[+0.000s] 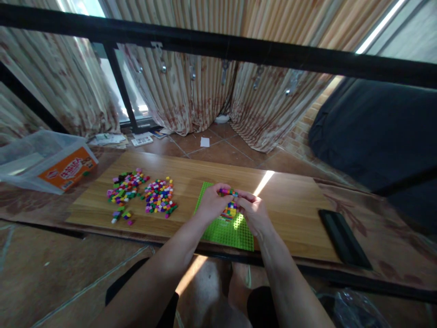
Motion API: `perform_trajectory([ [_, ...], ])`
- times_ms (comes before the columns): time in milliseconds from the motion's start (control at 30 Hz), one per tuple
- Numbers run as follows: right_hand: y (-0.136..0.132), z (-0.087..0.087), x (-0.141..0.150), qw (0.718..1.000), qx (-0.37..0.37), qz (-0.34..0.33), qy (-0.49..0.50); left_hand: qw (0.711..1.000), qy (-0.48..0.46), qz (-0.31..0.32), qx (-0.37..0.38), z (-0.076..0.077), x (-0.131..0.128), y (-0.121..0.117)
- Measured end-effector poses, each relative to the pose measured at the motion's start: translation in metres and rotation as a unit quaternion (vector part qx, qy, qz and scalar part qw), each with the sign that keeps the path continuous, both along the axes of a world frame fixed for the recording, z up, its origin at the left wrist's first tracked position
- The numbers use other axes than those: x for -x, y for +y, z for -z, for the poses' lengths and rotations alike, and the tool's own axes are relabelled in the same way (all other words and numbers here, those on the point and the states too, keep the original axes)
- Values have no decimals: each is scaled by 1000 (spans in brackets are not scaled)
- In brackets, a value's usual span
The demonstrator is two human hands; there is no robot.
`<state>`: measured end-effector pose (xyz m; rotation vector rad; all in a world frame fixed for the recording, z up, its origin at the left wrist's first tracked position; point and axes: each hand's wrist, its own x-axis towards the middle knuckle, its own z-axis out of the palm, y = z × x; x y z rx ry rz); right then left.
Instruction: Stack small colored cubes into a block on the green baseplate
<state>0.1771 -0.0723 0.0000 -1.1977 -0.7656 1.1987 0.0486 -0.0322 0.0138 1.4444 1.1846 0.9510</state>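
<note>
A green studded baseplate (228,234) lies near the front edge of the wooden board. Colourful small bricks (230,210) form a block on its upper part, partly covered by my hands. Just above that block, a short row of joined toy bricks (228,192) in purple, green and other colours spans between my fingertips. My left hand (213,200) pinches the row's left end, fingers closed. At the right end, my right hand (251,207) grips it with thumb and fingers pressed together. Whether the row touches the block beneath cannot be made out.
Two heaps of loose bricks, a left pile (126,189) and a nearer pile (159,196), lie on the wooden board (290,205). A clear plastic bin (48,159) stands far left. A dark flat tray (344,239) sits right. A black metal bar (218,43) crosses above.
</note>
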Motion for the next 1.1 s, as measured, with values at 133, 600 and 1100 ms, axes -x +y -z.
perform_trajectory([
  [133, -3, -6, -9, 999, 29, -16, -19, 1000, -21, -10, -12, 1, 1, -2],
  [600, -1, -9, -36, 996, 26, 83, -34, 977, 131, -138, -95, -7, 125, 46],
  [1100, 5, -3, -26, 992, 30, 98, -70, 883, 458, -53, -89, -13, 182, 26],
])
